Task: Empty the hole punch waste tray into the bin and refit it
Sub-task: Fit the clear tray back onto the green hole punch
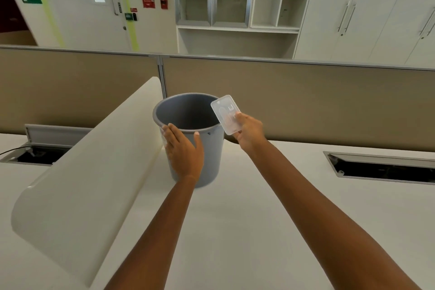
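Note:
A grey plastic bin (211, 162) stands upright on the white desk (247, 207). My left hand (182, 148) is wrapped around its near side, fingers spread on the wall just under the rim. My right hand (248, 130) pinches the lower end of the clear plastic waste tray (223, 110). The tray is tilted over the bin's right rim, its flat face turned toward me. The hole punch itself is not in view.
A curved cream divider (82, 183) runs along the desk on the left, touching the bin. A tan partition wall (294, 101) stands behind the desk. Open cable slots sit at the left (35, 156) and right (381, 169).

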Action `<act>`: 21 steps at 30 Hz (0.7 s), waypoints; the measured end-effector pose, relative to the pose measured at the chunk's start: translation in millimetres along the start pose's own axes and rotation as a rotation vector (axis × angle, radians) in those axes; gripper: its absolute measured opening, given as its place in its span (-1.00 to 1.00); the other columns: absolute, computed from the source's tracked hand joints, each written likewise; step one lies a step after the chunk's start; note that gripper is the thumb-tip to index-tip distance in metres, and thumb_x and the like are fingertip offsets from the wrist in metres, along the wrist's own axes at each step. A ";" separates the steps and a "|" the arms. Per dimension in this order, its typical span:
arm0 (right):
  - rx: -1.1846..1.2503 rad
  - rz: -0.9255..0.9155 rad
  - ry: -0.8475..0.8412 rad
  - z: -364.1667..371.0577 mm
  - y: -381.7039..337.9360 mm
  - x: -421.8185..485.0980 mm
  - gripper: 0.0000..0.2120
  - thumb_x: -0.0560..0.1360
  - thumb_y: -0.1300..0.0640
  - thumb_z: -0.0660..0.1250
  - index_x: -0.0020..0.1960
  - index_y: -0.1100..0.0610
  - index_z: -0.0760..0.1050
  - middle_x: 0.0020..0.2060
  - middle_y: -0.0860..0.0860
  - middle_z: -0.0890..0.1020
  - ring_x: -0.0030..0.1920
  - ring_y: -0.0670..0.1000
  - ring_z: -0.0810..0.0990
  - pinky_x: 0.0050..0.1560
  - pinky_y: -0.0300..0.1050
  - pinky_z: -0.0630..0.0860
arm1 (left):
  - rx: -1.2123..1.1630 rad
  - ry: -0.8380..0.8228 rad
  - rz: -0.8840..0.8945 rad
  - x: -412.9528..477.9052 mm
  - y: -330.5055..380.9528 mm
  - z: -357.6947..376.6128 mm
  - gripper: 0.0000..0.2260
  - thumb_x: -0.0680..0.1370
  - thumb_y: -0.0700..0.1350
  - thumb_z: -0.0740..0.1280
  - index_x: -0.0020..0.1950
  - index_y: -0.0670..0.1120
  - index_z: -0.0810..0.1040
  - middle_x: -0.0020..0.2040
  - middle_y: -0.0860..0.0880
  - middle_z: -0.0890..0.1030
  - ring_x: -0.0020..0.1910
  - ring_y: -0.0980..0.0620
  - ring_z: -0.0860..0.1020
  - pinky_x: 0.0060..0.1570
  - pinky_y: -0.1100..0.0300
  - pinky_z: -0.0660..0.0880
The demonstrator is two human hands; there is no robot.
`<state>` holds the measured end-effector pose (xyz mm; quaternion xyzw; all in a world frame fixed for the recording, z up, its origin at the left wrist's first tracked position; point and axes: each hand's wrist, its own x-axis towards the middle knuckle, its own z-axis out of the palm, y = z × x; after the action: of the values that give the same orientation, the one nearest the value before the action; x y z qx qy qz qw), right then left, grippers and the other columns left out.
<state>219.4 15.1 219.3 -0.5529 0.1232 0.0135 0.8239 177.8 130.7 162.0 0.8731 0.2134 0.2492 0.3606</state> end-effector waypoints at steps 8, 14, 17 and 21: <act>0.113 0.137 0.039 -75.3 13.5 -45.7 -0.66 0.52 0.29 0.25 0.26 0.39 0.39 0.29 0.30 0.46 0.29 0.26 0.47 0.16 0.02 0.46 | -0.223 -0.108 -0.050 -65.4 12.7 24.9 -0.42 0.61 -0.03 0.09 0.50 -0.21 -0.11 0.55 -0.17 -0.03 0.52 -0.15 0.04 0.47 -0.01 0.10; 0.212 0.226 0.063 -128.2 40.5 -78.0 -0.69 0.53 0.32 0.20 0.25 0.42 0.39 0.19 0.30 0.50 0.25 0.28 0.48 0.09 0.01 0.46 | -0.517 -0.441 -0.169 -123.9 10.9 51.2 -0.59 0.62 -0.02 0.02 0.42 -0.16 0.25 0.45 -0.17 0.32 0.41 -0.13 0.31 0.40 0.04 0.24; 0.224 0.223 0.024 -148.2 59.0 -94.9 -0.82 0.54 0.34 0.17 0.04 0.42 0.48 0.05 0.29 0.49 -0.04 0.24 0.56 -0.19 -0.08 0.57 | -0.768 -0.726 -0.334 -150.0 8.5 59.6 -0.55 0.62 0.06 -0.06 0.37 -0.15 0.35 0.27 -0.12 0.51 0.27 -0.09 0.45 0.29 0.08 0.33; 0.254 0.273 0.088 -174.5 81.9 -112.7 -0.72 0.55 0.35 0.15 0.18 0.51 0.40 0.12 0.36 0.49 0.10 0.31 0.49 -0.13 0.03 0.52 | -1.119 -0.891 -0.557 -182.8 -2.8 74.1 -0.46 0.59 0.15 -0.10 0.30 -0.16 0.42 0.02 -0.11 0.63 0.04 -0.08 0.59 -0.04 0.15 0.59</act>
<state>64.3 -99.8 107.0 -0.4226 0.2337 0.0853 0.8715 77.4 -7.2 62.8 0.4926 0.1024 -0.1553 0.8501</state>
